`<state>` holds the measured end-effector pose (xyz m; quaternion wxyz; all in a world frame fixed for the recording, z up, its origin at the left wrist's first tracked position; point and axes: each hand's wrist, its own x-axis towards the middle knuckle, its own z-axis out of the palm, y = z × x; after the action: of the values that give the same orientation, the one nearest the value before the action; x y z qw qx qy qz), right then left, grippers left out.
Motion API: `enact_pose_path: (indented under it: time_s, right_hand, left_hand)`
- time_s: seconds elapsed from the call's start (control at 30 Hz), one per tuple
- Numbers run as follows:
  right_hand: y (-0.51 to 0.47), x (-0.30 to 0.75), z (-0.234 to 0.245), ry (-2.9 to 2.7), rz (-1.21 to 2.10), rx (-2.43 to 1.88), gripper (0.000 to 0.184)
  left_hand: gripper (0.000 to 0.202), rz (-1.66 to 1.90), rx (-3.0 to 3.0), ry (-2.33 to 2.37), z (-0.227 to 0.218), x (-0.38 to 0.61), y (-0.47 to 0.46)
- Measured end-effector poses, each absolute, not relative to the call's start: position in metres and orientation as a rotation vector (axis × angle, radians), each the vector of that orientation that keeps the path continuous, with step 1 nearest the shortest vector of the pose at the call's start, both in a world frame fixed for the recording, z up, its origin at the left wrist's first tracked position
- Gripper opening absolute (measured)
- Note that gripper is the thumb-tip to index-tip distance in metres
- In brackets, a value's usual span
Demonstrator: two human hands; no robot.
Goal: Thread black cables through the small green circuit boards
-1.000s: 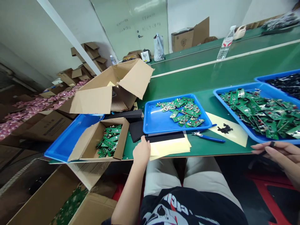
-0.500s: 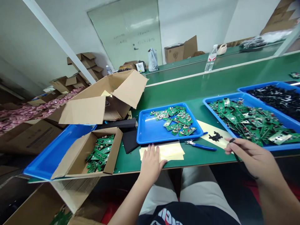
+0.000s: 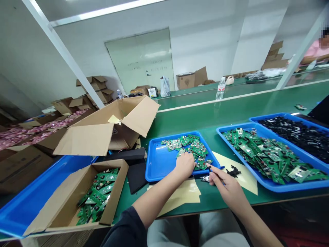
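My left hand (image 3: pixel 185 164) reaches into the small blue tray (image 3: pixel 157 171) and its fingers curl down onto the pile of green circuit boards (image 3: pixel 191 144). My right hand (image 3: pixel 226 187) lies just right of it at the tray's front corner. It pinches a small black piece (image 3: pixel 208 168) at its fingertips. Blue-handled cutters (image 3: pixel 204 178) lie under those fingers, mostly hidden. A yellow sheet (image 3: pixel 189 192) lies on the green table under my left forearm. A second yellow sheet (image 3: pixel 246 180) on the right carries a few black pieces (image 3: pixel 232 170).
A big blue tray (image 3: pixel 245 170) of circuit boards (image 3: pixel 262 154) and another of black parts (image 3: pixel 295 132) stand right. A small cardboard box (image 3: pixel 117 192) of boards sits in a blue tray (image 3: pixel 38 195) at left, a large open carton (image 3: pixel 110 127) and black foam (image 3: pixel 136 173) behind. A water bottle (image 3: pixel 220 91) stands far back.
My left hand left the yellow sheet and went forward into the small tray onto the boards. My right hand moved left to the tray's corner by the cutters. The view tilted up.
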<state>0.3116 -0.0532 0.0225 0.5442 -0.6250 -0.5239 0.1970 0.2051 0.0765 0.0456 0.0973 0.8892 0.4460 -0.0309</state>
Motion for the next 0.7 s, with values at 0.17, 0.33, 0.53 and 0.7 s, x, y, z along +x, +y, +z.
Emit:
enact_pose_path:
  time_s: [0.17,0.33,0.53,0.7]
  right_hand:
    - [-0.035,0.313,0.038,-1.240,0.375,-1.490,0.053]
    - [-0.012,0.323,0.068,-1.283,0.296,-1.462,0.050]
    - [0.023,0.322,0.120,-1.363,0.233,-1.287,0.035]
    - [0.048,0.307,0.138,-1.387,0.463,-1.086,0.033]
  left_hand:
    - [0.034,-0.046,2.462,1.221,0.047,0.200,0.091]
    - [0.013,0.248,2.276,1.039,0.088,0.183,0.109]
    - [0.023,0.686,1.972,0.808,0.152,0.160,0.101]
    - [0.039,0.848,1.545,0.600,0.164,0.148,0.090]
